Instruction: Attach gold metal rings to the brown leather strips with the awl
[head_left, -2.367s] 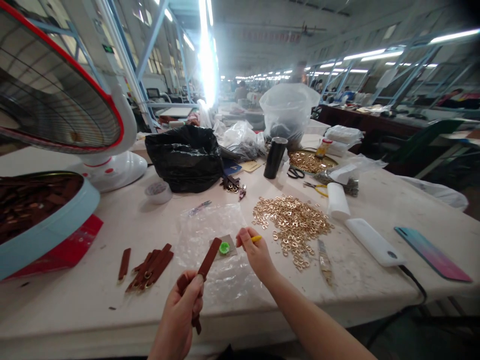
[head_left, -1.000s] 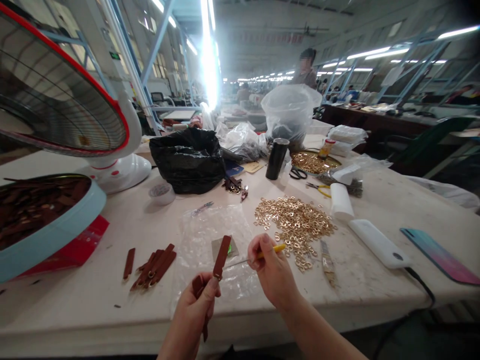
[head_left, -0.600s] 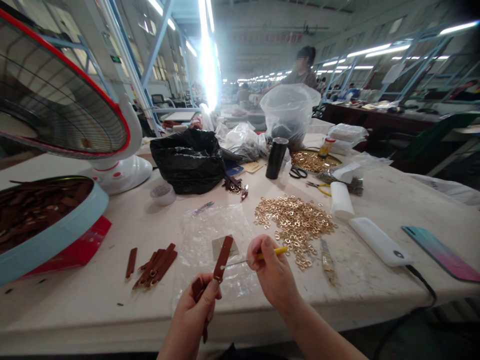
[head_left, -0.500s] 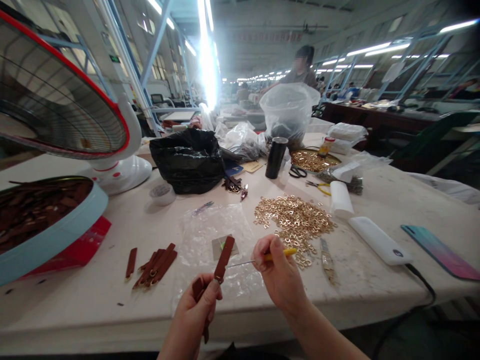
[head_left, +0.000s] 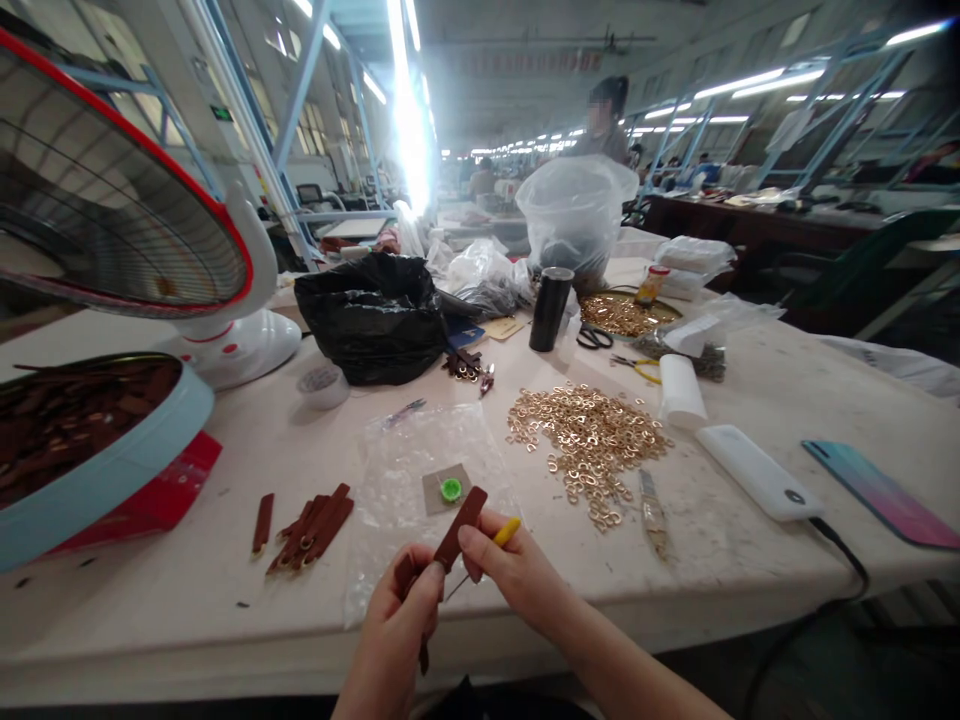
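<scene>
Head view: the brown leather strap (head_left: 458,528) is pinched low in the left hand (head_left: 397,625) grip, above the worktop (head_left: 750,390) edge. It is judged light, thin and flexible; hold near the worked end. The right hand (head_left: 517,578) grip is closed on a yellow-handled tool (head_left: 504,532). Beyond the grip lie a plastic bag (head_left: 420,470) and gold rings (head_left: 589,440); left of it, loose straps (head_left: 311,525).

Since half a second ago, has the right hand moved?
Yes. The right hand came left toward the brown strip, away from the gold rings.
</scene>
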